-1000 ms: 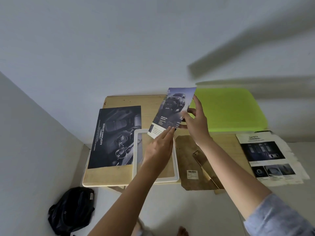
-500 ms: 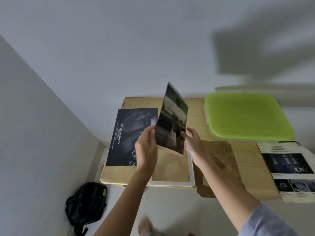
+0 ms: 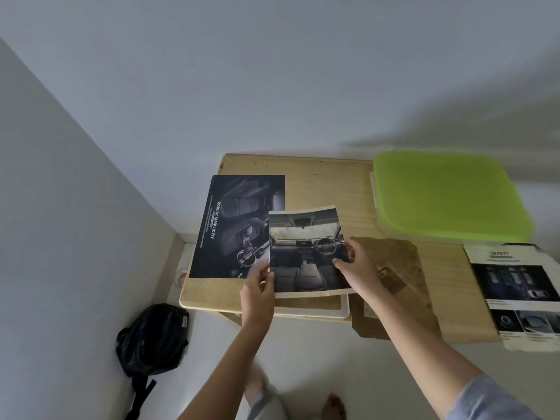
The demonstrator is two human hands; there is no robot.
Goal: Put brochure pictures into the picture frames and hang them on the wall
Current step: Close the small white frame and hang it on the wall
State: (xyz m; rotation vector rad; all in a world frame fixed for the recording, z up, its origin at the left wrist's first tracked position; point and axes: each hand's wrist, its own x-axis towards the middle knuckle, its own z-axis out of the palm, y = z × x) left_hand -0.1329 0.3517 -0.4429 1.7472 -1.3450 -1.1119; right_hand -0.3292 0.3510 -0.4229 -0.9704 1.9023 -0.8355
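Pinching brochure picture (image 3: pixel 306 253): left hand (image 3: pixel 257 294), right hand (image 3: pixel 357 268), seemingly above frame (image 3: pixel 345 307).

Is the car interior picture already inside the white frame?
Not yet. Both hands hold the picture over the white frame, whose near edge still shows.

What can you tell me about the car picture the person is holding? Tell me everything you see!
The car picture is a thin glossy paper sheet showing a car's inside: windscreen, steering wheel and seats, with pale margins at top and bottom. It faces up, almost flat, over the white frame on the wooden table. The left hand pinches its lower left corner; the right hand grips its right edge.
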